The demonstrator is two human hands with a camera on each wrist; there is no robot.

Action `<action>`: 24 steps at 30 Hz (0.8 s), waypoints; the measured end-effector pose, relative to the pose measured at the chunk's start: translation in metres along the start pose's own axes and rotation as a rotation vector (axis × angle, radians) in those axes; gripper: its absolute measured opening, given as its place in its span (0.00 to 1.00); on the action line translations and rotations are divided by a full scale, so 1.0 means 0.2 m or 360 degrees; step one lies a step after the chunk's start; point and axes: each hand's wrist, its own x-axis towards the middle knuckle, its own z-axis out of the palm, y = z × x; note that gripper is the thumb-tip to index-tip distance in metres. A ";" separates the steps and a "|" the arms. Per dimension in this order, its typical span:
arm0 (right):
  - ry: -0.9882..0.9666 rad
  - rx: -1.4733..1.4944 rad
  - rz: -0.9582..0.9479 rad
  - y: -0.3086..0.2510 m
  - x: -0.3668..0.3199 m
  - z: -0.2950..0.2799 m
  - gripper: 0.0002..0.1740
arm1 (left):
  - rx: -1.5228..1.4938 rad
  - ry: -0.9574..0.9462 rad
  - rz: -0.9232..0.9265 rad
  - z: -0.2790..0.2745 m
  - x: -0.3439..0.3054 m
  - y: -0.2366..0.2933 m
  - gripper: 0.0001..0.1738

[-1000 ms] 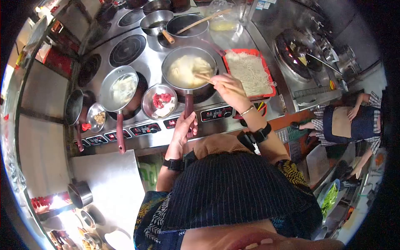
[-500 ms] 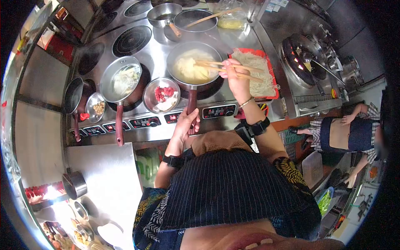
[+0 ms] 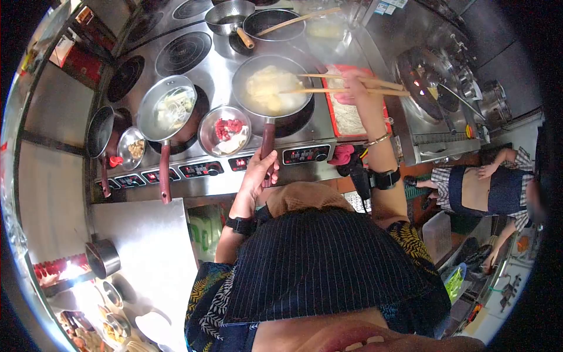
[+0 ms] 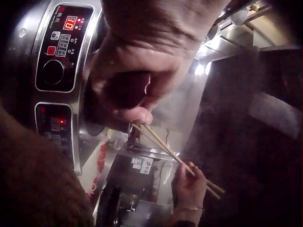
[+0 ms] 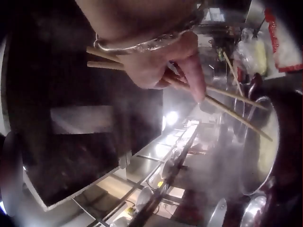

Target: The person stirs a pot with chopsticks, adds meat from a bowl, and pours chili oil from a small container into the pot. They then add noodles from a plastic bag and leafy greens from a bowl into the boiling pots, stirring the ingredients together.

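My left hand (image 3: 258,172) grips the dark red handle (image 3: 268,141) of a pan (image 3: 237,94) that holds pale yellow food (image 3: 271,83) and gives off steam. In the left wrist view the fingers of my left hand (image 4: 142,71) wrap round that handle. My right hand (image 3: 355,94) holds two long wooden chopsticks (image 3: 381,91), spread apart, their tips over the pan. The right wrist view shows my right hand (image 5: 161,66) pinching the chopsticks (image 5: 232,112), which point at the pan's pale contents (image 5: 269,142).
Left of the pan stand a metal bowl (image 3: 204,141) with red and white food, a second pan (image 3: 144,120) and a small bowl (image 3: 126,161). A red tray (image 3: 385,126) of noodles lies to the right, under my right forearm. Another person (image 3: 487,182) stands at the far right.
My right hand has moved right, away from the pan's middle and over the tray, and the chopsticks have spread apart. My left hand has stayed on the handle.
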 end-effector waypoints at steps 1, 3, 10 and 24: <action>-0.0069 0.0009 0.0071 0.01 -0.01 -0.01 0.12 | -0.0001 0.0000 -0.0002 0.00 0.00 0.00 0.13; -0.0135 0.0026 0.0132 0.03 -0.02 -0.01 0.12 | 0.0005 0.0007 -0.0002 0.00 0.00 0.00 0.13; -0.0056 -0.0046 0.0133 0.18 0.05 0.00 0.12 | -0.0013 0.0032 -0.0025 -0.01 0.01 -0.02 0.16; -0.0043 0.0055 -0.0403 0.20 -0.03 -0.02 0.15 | 0.0030 0.0010 0.0000 0.01 -0.02 0.01 0.12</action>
